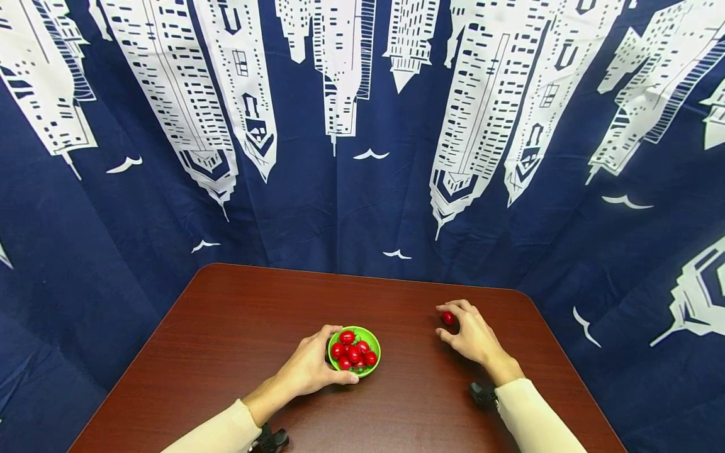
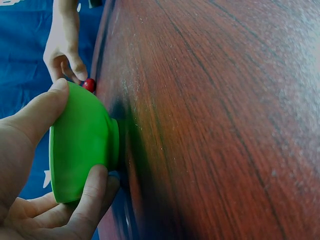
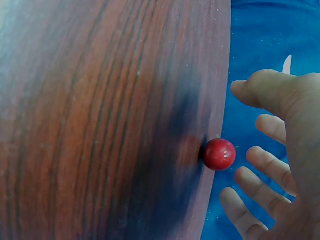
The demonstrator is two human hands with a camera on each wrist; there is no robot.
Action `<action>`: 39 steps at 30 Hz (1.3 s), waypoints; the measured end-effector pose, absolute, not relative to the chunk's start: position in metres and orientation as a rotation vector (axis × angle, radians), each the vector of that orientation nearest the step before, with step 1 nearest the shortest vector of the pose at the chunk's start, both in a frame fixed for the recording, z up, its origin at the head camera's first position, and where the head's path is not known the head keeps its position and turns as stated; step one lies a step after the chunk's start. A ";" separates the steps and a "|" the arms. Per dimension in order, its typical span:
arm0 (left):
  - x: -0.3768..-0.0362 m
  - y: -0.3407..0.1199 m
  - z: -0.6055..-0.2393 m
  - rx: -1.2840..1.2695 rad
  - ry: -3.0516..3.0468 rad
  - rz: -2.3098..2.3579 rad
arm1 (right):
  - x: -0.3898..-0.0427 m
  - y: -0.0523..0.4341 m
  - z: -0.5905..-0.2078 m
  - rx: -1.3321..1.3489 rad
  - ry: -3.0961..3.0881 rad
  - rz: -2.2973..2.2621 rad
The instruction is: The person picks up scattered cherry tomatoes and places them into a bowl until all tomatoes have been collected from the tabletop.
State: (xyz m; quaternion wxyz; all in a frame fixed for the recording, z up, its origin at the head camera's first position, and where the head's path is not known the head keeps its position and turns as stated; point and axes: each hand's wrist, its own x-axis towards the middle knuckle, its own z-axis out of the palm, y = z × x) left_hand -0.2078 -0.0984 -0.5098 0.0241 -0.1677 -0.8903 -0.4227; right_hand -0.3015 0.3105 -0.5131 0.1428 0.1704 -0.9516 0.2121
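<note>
Green bowl (image 1: 370, 365) in left hand (image 1: 310, 368); right hand (image 1: 472, 336) hovers over tomato (image 1: 448, 318).

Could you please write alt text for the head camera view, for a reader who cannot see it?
A person's left hand grips a small green bowl of red cherry tomatoes on a dark wooden table, while the right hand hovers with open fingers beside a single tomato. A navy curtain printed with white skyscrapers hangs behind.

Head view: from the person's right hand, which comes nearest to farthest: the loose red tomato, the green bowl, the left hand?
1. Loose red cherry tomato, on the table just under the right hand fingers.
2. Green plastic bowl, centre, filled with tomatoes.
3. Left hand, gripping the bowl's far-left side.
</note>
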 end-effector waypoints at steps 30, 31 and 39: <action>-0.210 -0.099 -0.513 -0.535 -2.738 -1.292 | -0.312 0.318 -0.521 0.469 -2.792 0.718; -0.209 -0.099 -0.513 -0.533 -2.738 -1.295 | -0.313 0.318 -0.522 0.468 -2.794 0.722; -0.209 -0.099 -0.512 -0.527 -2.741 -1.286 | -0.314 0.318 -0.521 0.449 -2.810 0.759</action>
